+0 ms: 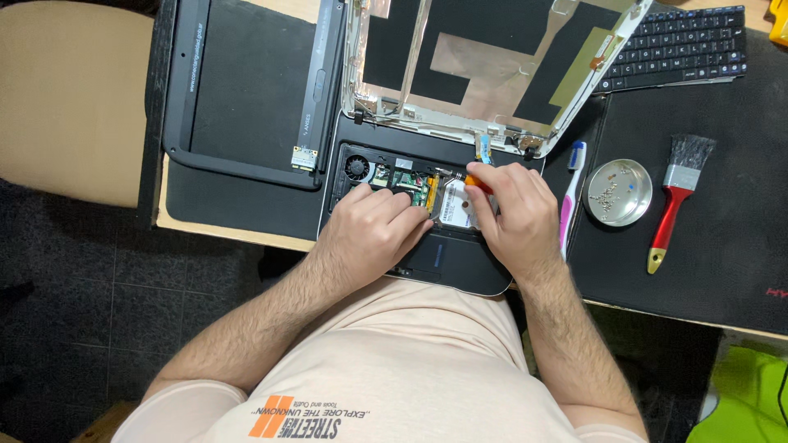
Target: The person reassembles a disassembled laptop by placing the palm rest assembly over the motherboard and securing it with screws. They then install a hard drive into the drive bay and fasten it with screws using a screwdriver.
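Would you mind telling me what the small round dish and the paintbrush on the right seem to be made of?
The round dish looks like polished metal, judging by its silvery, reflective sheen. The paintbrush has a glossy red handle, wood or plastic, a shiny metal ferrule and dark bristles.

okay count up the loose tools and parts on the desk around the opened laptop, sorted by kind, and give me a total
Brushes: 2, the red-handled flat paintbrush and the pink-and-white toothbrush.
Round metal dish of screws: 1.
Detached black keyboard: 1.
Black plastic screen bezel frame: 1.
Small green circuit card: 1.
Total: 6.
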